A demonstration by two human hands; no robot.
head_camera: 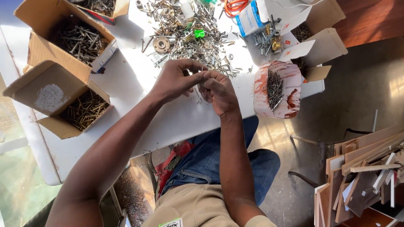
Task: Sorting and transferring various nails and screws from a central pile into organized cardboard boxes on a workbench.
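Note:
Both hands meet over the white table [139, 126], just in front of a big loose heap of screws, nails and washers [191, 35]. My left hand [174, 80] pinches thin nails or screws between thumb and fingertips. My right hand [219, 92] is curled closed against it, fingertips touching the same small bunch of metal pieces. How many pieces each hand holds is hidden by the fingers.
Open cardboard boxes of screws stand at the left [80, 40] [84, 109]. A torn white and red carton of dark nails [275, 88] sits at the table's right edge, with more small boxes [307, 42] behind it. Wood offcuts [366, 168] lie on the floor at right.

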